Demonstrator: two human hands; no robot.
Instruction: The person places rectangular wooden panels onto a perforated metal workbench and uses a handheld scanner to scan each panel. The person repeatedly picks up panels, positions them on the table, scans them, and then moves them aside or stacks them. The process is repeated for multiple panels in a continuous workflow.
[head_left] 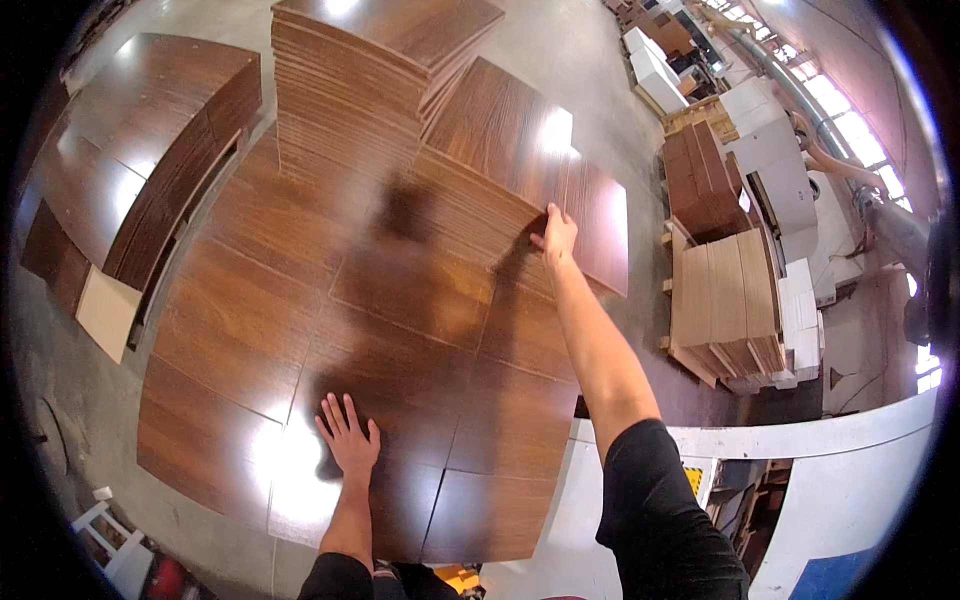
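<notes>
Brown wood-grain panels (390, 310) lie in stacks before me, with their glossy tops side by side. My left hand (350, 440) rests with spread fingers over the near panels, holding nothing. Farther off and to the right, my right hand (558, 240) reaches to the near edge of a higher panel stack (490, 140). Its fingers and thumb close on the edge of a top panel (595, 215). How many panels the grip takes in cannot be made out. Shadows of my head and arm fall across the wood.
A taller panel stack (345, 95) rises at the back. More brown panels (150, 140) lie on a pallet to the left. On the right stand pallets with light-edged boards (725, 300) and brown panels (705, 175). A white machine (840, 480) borders the near right.
</notes>
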